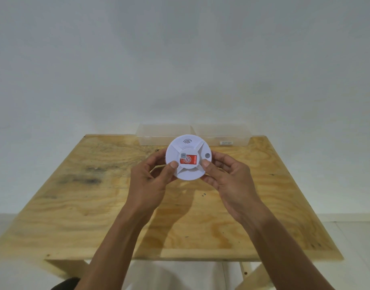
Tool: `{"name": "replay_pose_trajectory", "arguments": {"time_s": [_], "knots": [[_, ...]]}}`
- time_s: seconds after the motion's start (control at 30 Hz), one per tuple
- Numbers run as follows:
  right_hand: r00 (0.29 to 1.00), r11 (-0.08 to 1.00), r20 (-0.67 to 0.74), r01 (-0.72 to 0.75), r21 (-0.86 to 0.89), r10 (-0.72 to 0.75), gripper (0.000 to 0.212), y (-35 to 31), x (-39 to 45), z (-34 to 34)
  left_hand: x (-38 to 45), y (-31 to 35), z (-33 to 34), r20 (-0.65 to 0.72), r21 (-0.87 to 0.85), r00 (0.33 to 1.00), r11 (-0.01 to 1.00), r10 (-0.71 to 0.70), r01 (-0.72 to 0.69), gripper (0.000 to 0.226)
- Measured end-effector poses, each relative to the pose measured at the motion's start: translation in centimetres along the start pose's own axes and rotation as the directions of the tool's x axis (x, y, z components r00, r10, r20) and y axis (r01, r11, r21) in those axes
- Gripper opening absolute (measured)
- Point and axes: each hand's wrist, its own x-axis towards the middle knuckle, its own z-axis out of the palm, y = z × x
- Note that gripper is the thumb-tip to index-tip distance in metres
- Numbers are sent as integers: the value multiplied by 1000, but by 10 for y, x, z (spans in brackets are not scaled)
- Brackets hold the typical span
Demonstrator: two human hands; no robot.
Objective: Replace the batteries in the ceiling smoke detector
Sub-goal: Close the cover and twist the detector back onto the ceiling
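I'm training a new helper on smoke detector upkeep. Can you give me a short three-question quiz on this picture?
1. True or false: the smoke detector lies flat on the wooden table.
2. Which hand has its thumb nearest the small round button on the detector's face? A) left hand B) right hand
3. Fill in: at the table's far edge, behind the detector, stand clear plastic ____.

Key: 1. False, both hands hold it above the table. 2. B. 3. Boxes.
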Motion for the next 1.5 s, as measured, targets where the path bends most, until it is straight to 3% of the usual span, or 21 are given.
{"name": "replay_pose_trajectory", "arguments": {"time_s": [0.53, 0.77, 1.07, 1.3, 1.5], "knots": [[1000, 996, 20, 21, -89, -20, 33, 0, 29, 21, 29, -1, -18, -33, 24, 999, 1000, 5, -4, 33], [996, 978, 33, 92, -186, -87, 36, -38, 70, 46, 77, 37, -21, -42, 59, 999, 998, 19, -16, 37], [989, 954, 19, 145, -263, -145, 39, -188, 89, 82, 124, 182, 8, -58, 83, 998, 996, 19, -14, 41], [956, 913, 53, 292, -285, -289, 36, -331, 108, 123, 169, 330, 30, -47, 120, 992, 987, 115, -108, 38], [914, 881, 64, 402, -249, -399, 37, -397, 127, 147, 198, 400, 40, -43, 112, 975, 970, 220, -214, 39]]}}
